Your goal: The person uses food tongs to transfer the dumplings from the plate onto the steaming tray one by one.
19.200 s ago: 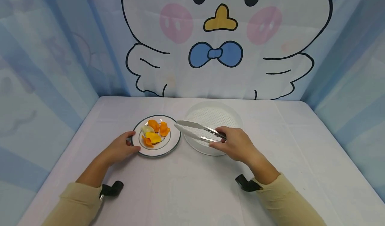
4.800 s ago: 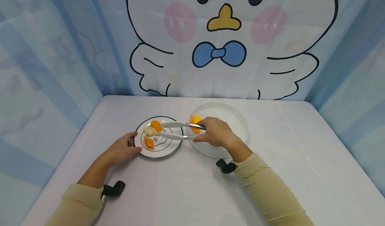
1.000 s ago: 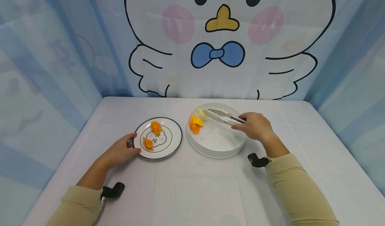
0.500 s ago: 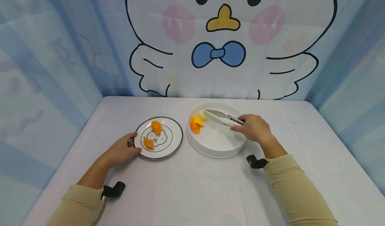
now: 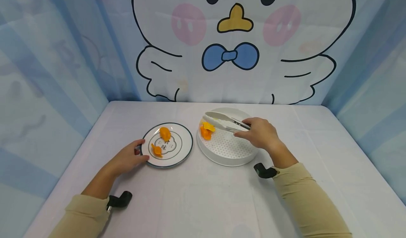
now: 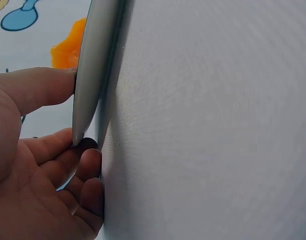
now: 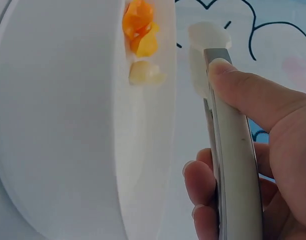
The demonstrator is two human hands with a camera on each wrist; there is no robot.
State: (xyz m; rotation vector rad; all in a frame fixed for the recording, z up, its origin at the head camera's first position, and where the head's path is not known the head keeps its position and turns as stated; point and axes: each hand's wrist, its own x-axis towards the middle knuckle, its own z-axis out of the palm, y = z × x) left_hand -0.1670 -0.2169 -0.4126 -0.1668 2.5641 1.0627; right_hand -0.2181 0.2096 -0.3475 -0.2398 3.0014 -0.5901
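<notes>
My left hand (image 5: pixel 127 157) grips the left rim of a white, dark-edged plate (image 5: pixel 181 144), thumb above and fingers below in the left wrist view. On the plate lie two orange pieces, one rounded (image 5: pixel 165 134) and one smaller, curled (image 5: pixel 156 150). My right hand (image 5: pixel 261 134) holds tongs (image 5: pixel 238 123) with pale tips, their arms apart, over a round white perforated tray (image 5: pixel 233 150). Inside its left side are an orange piece (image 5: pixel 205 133), a yellow piece (image 5: pixel 208 126) and a pale piece (image 7: pixel 144 72), largely hidden by the tongs in the head view.
The plate and tray stand side by side on a white-covered table (image 5: pixel 203 202). A curtain with a cartoon figure (image 5: pixel 234 83) hangs behind the table's far edge, and blue curtains (image 5: pixel 54 107) close both sides.
Earlier the plate held several pieces and the tray none; orange, yellow and pale pieces have moved into the tray. In the last half second the tongs shifted left. My left hand stayed put.
</notes>
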